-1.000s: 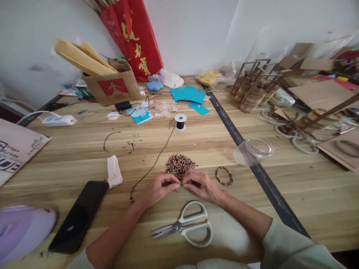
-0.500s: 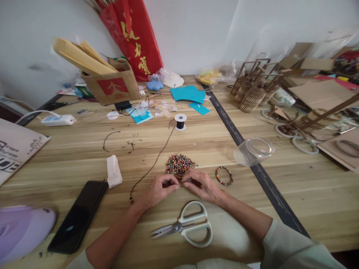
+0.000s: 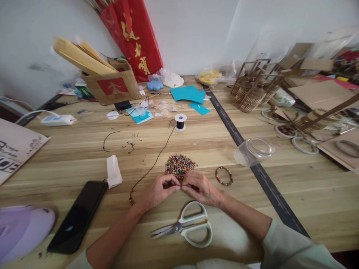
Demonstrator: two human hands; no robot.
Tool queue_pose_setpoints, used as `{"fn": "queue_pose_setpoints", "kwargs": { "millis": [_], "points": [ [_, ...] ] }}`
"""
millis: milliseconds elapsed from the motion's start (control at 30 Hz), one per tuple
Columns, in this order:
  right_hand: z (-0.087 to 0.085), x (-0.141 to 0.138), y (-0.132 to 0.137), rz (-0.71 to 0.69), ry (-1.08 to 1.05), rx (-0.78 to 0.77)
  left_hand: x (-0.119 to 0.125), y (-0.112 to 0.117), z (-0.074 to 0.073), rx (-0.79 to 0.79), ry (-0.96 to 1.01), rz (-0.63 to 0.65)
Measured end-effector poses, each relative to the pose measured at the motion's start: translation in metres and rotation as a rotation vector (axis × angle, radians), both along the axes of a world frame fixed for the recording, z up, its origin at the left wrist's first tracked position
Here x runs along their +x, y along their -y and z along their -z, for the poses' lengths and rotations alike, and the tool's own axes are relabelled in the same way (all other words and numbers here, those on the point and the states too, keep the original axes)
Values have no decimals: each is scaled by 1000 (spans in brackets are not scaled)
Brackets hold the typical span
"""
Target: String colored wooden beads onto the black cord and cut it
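My left hand point(image 3: 159, 190) is pinched shut beside a heap of small multicoloured beads point(image 3: 179, 165). A thin black cord point(image 3: 153, 164) with a few beads on it runs from a spool point(image 3: 180, 122) to my left wrist, and its end seems to lie in the left fingertips. My right hand point(image 3: 200, 188) is also pinched, its fingertips meeting the left ones at the heap's near edge. What the right fingers hold is too small to make out. Right of the heap lies a beaded bracelet point(image 3: 224, 176). Scissors point(image 3: 183, 225) with pale handles rest in front of my hands.
A black phone point(image 3: 78, 216) and folded white paper point(image 3: 113, 172) lie to the left. At right are a clear plastic jar point(image 3: 254, 151) and small bamboo baskets point(image 3: 251, 95). A cardboard box point(image 3: 112, 86) and blue paper point(image 3: 187, 94) sit toward the wall.
My right hand's fingers have closed in slightly, and its fingertips now touch the left ones. The short dark bit of cord between them no longer shows.
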State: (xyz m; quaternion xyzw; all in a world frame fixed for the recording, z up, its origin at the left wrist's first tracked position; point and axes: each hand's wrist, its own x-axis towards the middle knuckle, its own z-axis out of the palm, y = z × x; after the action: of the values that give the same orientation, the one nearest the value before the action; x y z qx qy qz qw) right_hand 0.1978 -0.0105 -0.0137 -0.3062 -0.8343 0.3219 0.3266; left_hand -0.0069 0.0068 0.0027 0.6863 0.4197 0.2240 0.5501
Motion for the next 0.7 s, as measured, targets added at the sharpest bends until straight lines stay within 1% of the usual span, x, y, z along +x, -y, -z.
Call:
{"fn": "queue_pose_setpoints", "kwargs": {
  "millis": [233, 700],
  "points": [
    [0, 0, 1, -16, 16, 0, -1, 1, 7, 15, -1, -5],
    [-1, -1, 0, -13, 16, 7, -1, 1, 7, 49, 11, -9]
  ]
}}
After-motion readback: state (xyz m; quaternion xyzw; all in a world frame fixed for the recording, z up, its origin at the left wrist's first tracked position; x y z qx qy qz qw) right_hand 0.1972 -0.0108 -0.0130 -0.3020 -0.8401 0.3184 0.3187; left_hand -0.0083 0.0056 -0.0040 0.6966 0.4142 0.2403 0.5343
